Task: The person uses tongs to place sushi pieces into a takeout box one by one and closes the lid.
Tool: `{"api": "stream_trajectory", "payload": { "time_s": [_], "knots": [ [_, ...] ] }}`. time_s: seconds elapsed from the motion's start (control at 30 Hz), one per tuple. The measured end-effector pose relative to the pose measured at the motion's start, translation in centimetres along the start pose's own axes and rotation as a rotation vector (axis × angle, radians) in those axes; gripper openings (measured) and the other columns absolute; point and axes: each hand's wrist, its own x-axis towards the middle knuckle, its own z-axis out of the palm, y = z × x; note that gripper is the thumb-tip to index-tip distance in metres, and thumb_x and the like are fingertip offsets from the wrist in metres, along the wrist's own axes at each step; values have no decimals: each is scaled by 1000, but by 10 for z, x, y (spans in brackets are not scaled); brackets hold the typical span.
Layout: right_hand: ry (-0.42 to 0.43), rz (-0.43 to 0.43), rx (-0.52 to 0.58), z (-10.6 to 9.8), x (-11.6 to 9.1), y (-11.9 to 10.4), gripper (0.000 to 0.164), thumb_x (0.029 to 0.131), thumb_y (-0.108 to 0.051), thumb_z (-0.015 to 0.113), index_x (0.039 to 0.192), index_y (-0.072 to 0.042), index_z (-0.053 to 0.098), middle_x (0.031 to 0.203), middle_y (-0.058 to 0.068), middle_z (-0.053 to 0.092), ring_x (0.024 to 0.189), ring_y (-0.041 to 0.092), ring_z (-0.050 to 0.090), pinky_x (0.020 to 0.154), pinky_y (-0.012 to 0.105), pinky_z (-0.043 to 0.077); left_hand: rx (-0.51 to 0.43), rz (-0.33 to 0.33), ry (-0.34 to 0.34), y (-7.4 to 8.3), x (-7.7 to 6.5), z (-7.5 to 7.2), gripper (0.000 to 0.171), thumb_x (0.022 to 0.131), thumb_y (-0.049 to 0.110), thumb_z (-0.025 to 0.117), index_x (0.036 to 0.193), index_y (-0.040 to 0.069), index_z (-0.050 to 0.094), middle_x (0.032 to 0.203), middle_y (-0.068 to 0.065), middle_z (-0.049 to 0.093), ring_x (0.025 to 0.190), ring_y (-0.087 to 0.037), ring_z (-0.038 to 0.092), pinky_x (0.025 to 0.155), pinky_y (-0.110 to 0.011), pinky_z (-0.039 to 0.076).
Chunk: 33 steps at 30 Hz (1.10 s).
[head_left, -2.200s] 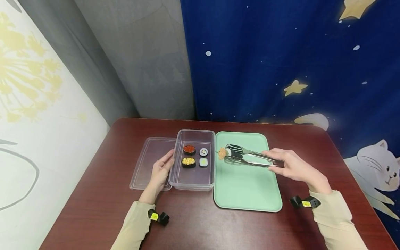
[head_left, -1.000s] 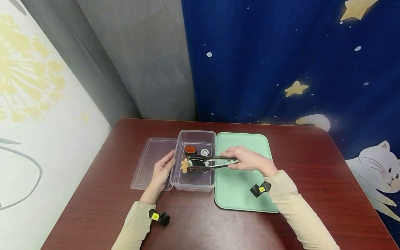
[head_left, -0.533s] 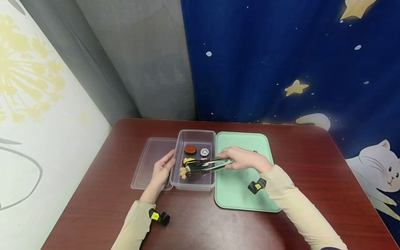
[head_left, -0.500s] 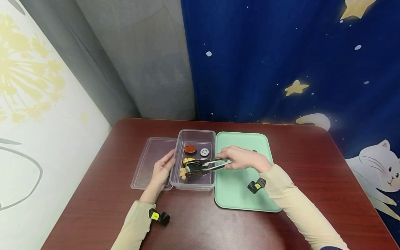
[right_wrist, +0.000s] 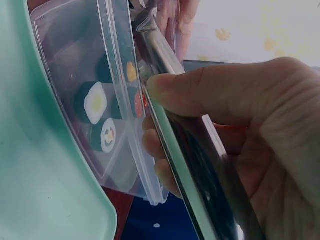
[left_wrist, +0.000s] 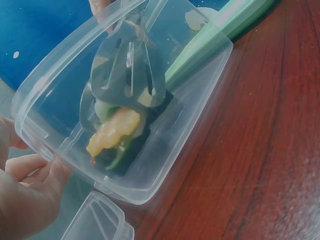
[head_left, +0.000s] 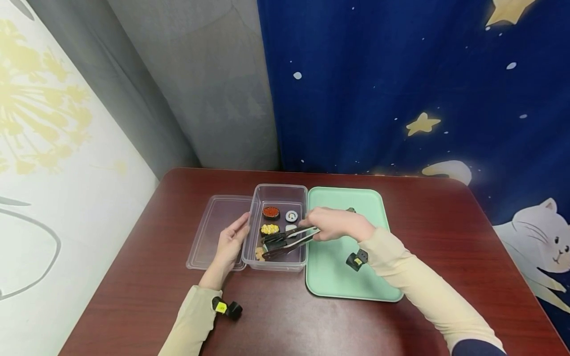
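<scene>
Tongs (head_left: 277,251), gripped by the right hand (head_left: 331,223), flank a sushi roll (left_wrist: 116,131) by the near-left corner of the box (head_left: 276,266), squeeze unclear, with the left hand (head_left: 229,244) resting its fingers against the left wall. Danger here: let those tongs spring apart too fast and they could shove the yellow-topped sushi (head_left: 269,229) just beside! Through clear plastic, the left wrist view picks out a green strip below the roll's orange tip that the head view misses.
</scene>
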Motion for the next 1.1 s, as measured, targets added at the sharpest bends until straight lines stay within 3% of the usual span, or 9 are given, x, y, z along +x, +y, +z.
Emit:
{"api": "stream_trajectory", "payload": {
  "time_s": [0.23,0.43,0.77,0.93,1.1],
  "knots": [
    [-54,47,-20,-4,8,-7,19,69,6,62,85,-5,63,67,-4,52,63,11,41,56,23,39,2,11,5,-1,1,0,42,93,-7,47,135,-9,41,141,-19,41,130,-31,38,96,-13,40],
    [-104,104,-20,-8,10,-15,18,69,7,62,83,-5,63,67,-2,52,62,11,38,54,21,36,-7,40,3,-3,1,0,42,92,-9,46,134,-12,40,140,-23,39,129,-35,35,94,-12,41],
    [-81,110,-24,-9,9,-19,19,67,8,60,73,-10,57,62,-7,38,59,10,34,51,20,32,-8,26,3,-3,2,0,42,93,-9,46,134,-12,40,141,-21,39,130,-32,36,98,-15,38],
    [-70,111,14,-8,4,-16,18,69,6,62,81,-7,63,64,-6,47,61,10,39,54,21,36,8,17,-5,-2,1,0,42,93,-8,46,135,-11,40,141,-20,39,130,-30,36,101,-17,37],
    [18,87,45,-6,-11,-9,35,74,0,66,108,0,66,91,6,65,80,19,57,70,28,49,8,42,-5,-2,1,0,41,93,-9,46,134,-13,40,140,-23,39,130,-31,36,98,-14,38]
  ]
}}
